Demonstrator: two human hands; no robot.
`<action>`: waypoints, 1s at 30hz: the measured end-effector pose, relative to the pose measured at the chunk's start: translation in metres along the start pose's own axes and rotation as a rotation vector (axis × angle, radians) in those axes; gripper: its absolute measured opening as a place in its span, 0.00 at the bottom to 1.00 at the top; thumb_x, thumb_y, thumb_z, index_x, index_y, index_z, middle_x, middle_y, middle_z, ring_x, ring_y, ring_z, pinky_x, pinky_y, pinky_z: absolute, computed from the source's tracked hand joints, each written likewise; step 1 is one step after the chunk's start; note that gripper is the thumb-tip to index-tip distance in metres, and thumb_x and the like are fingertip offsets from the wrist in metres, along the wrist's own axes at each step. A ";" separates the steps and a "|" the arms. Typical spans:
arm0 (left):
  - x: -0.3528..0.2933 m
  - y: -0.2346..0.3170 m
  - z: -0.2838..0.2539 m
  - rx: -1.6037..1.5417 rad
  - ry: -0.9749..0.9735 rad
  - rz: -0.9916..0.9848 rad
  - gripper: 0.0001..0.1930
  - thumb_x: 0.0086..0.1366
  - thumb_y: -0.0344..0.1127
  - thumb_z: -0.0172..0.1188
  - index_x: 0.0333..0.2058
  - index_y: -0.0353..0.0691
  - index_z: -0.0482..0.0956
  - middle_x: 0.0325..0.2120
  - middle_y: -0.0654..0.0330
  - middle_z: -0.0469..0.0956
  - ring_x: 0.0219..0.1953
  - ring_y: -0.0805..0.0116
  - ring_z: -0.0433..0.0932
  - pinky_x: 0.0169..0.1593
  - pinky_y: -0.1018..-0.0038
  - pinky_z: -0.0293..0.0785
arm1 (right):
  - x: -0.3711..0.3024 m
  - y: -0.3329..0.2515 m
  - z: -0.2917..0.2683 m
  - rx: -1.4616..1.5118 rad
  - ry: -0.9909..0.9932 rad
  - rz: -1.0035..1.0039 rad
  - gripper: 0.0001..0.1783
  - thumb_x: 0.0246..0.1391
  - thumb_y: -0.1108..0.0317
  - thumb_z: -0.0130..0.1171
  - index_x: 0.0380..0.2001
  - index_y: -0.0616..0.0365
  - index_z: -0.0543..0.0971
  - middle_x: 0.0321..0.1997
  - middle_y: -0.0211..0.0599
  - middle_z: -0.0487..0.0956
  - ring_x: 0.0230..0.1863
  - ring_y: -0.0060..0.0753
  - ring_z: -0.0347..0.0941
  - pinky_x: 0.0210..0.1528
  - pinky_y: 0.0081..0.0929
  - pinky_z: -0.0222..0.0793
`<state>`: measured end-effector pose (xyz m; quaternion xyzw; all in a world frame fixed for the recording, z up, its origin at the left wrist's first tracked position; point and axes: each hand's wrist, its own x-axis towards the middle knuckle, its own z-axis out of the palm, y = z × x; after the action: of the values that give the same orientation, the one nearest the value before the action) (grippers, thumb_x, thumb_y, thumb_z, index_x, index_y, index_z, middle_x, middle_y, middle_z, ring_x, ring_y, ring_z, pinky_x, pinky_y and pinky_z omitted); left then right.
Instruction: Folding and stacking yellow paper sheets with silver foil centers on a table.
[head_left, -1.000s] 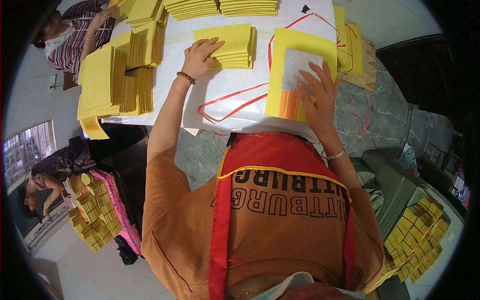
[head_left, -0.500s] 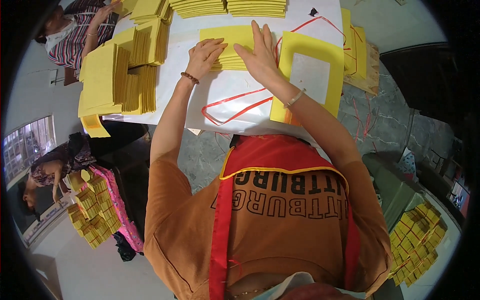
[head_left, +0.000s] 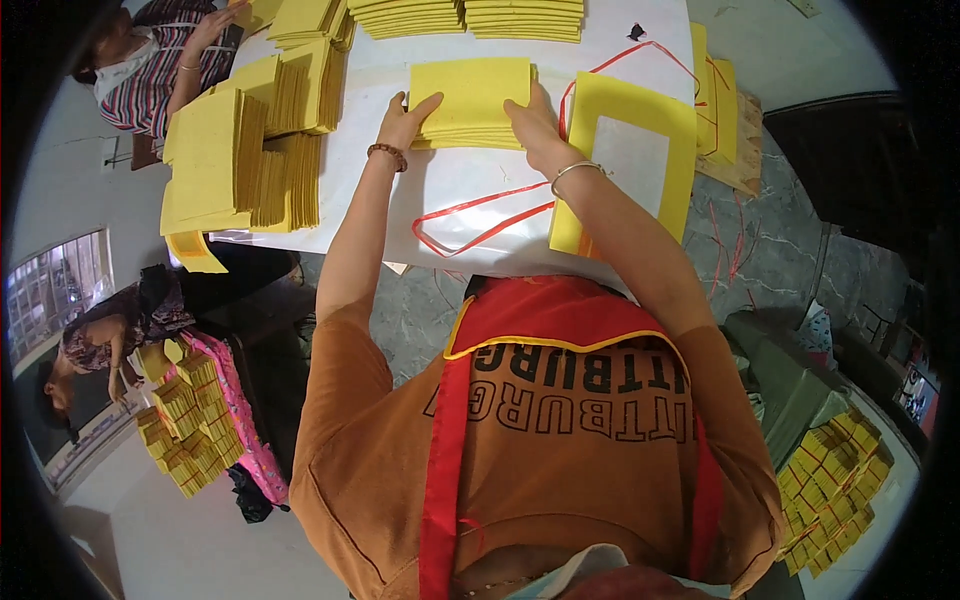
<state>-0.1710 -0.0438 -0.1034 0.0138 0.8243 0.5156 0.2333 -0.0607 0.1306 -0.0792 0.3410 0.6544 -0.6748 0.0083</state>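
A stack of yellow paper (head_left: 472,92) lies on the white-covered table in front of me, its layered edges facing my body. My left hand (head_left: 402,122) grips its left side, thumb over the top. My right hand (head_left: 538,125) holds the opposite side in the same way, with fingers partly hidden along the edge. Right of the stack lies a flat yellow piece with a pale rectangular panel (head_left: 632,150), partly under my right forearm. A red strap (head_left: 480,215) forms a loop on the table between my arms.
Yellow stacks (head_left: 215,150) crowd the table's left side, and more (head_left: 525,20) line the far edge. Tied yellow bundles (head_left: 722,110) rest beyond the right edge. One person in a striped top (head_left: 150,90) sits at far left; another (head_left: 110,330) bends over bundles (head_left: 195,420) lower left.
Both hands have gone from lying flat over the stack's top to gripping its two sides. My right hand has come closer to me, and the top of the stack now shows.
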 end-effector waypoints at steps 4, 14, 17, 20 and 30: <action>-0.004 0.013 -0.002 -0.149 -0.068 -0.120 0.47 0.48 0.47 0.69 0.57 0.21 0.55 0.49 0.44 0.69 0.49 0.60 0.73 0.48 0.69 0.72 | 0.012 0.012 -0.004 0.019 0.016 -0.095 0.29 0.55 0.71 0.50 0.60 0.57 0.58 0.62 0.41 0.59 0.62 0.36 0.56 0.60 0.32 0.55; -0.019 0.012 -0.007 -0.438 -0.356 -0.027 0.24 0.56 0.38 0.62 0.47 0.29 0.69 0.40 0.53 0.76 0.40 0.65 0.77 0.40 0.70 0.76 | 0.044 0.045 -0.001 0.219 0.056 -0.220 0.23 0.47 0.68 0.58 0.48 0.64 0.70 0.52 0.43 0.68 0.54 0.39 0.65 0.53 0.31 0.62; -0.019 -0.011 -0.017 -0.558 -0.317 -0.054 0.24 0.53 0.33 0.63 0.46 0.27 0.67 0.38 0.52 0.76 0.39 0.63 0.78 0.41 0.70 0.77 | 0.028 0.034 0.001 0.208 -0.049 -0.155 0.33 0.44 0.64 0.62 0.53 0.65 0.66 0.54 0.44 0.67 0.54 0.38 0.64 0.52 0.32 0.63; -0.021 -0.028 -0.025 -0.657 -0.285 0.000 0.28 0.50 0.29 0.64 0.49 0.28 0.62 0.41 0.52 0.73 0.42 0.62 0.76 0.43 0.69 0.76 | 0.010 0.010 0.001 0.101 -0.064 0.095 0.47 0.41 0.61 0.66 0.62 0.62 0.54 0.58 0.44 0.62 0.57 0.38 0.63 0.53 0.32 0.63; -0.036 0.004 -0.076 -0.287 -0.332 0.483 0.59 0.40 0.32 0.74 0.63 0.38 0.38 0.54 0.52 0.64 0.58 0.57 0.63 0.61 0.62 0.58 | 0.019 -0.019 0.002 0.012 -0.671 -0.334 0.63 0.29 0.64 0.74 0.64 0.63 0.43 0.63 0.43 0.57 0.65 0.38 0.52 0.65 0.29 0.48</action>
<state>-0.1700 -0.1153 -0.0597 0.2600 0.6670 0.6576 0.2348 -0.0847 0.1398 -0.0715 -0.0105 0.6580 -0.7449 0.1098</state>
